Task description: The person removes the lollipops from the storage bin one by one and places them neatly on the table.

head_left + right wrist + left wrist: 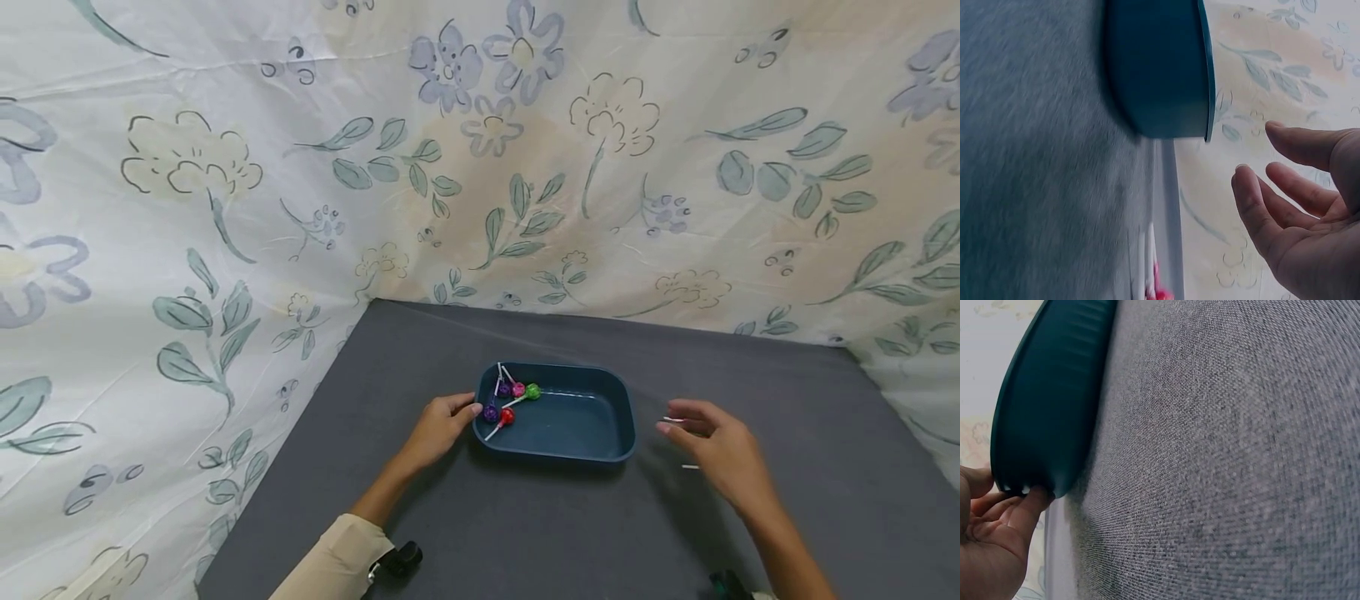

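A dark blue rectangular tray (577, 457) sits on the grey cloth. My left hand (441, 427) grips its left end, thumb at the rim and fingers against the outer wall, as the left wrist view also shows. Several lollipops lie inside at that end, among them a green lollipop (532, 392) and a red lollipop (507, 416). Right of the tray, my right hand (716, 450) hovers with thumb and fingers apart, nothing between them in the right wrist view. White lollipop sticks (690, 467) show beside it; their heads are hidden behind the hand in the head view.
Grey cloth (517, 525) covers the table. Floral fabric (480, 167) hangs behind it and along the sides. In the right wrist view, a pinkish-red lollipop (1161, 294) lies on the cloth at the bottom edge.
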`<state>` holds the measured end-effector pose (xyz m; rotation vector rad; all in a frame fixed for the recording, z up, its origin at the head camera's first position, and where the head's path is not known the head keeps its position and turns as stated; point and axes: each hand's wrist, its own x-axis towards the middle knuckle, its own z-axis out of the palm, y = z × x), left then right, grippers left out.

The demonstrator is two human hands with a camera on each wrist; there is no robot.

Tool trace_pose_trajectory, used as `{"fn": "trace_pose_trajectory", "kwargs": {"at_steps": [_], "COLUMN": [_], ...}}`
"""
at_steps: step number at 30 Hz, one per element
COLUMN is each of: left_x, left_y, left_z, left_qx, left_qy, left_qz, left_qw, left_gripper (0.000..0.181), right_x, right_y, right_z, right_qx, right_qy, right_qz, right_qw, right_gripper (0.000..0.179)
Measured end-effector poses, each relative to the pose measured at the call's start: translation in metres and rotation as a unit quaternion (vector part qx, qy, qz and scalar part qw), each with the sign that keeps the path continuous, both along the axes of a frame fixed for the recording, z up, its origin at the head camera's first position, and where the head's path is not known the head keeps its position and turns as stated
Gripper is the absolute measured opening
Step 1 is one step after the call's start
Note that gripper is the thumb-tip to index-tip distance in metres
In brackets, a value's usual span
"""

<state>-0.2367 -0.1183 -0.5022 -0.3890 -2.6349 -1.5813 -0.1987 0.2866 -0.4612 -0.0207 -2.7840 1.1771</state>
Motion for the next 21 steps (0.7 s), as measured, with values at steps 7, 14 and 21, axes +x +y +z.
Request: {"fn": "trace_pose_trajectory", "kwargs": {"at_steps": [7, 14, 21], "left_x": [-0.001, 0.000, 0.000], "left_y": [0.001, 0.000, 0.000], "left_z": [-0.001, 0.000, -0.001], "left_qx": [0.005, 0.005, 0.008], "left_qy": [0.002, 0.008, 0.000], "left_qz": [0.001, 0.000, 0.001], "left_qw": [1.0000, 1.0000, 1.0000], "left_gripper": [0.039, 0.040, 0.041], "right_x": [-0.005, -0.009, -0.017], "right_y": [-0.022, -0.035, -0.048], "right_z": [0.005, 0.007, 0.004], "right_qx": [-0.025, -0.066, -0.087], "right_qy": [0.014, 0.027, 0.016], "right_qz": [0.020, 0.052, 0.062], "right_qw": [0.9994, 0.9961, 0.9941], "right_gripper": [0.055, 0.053, 0.055]}}
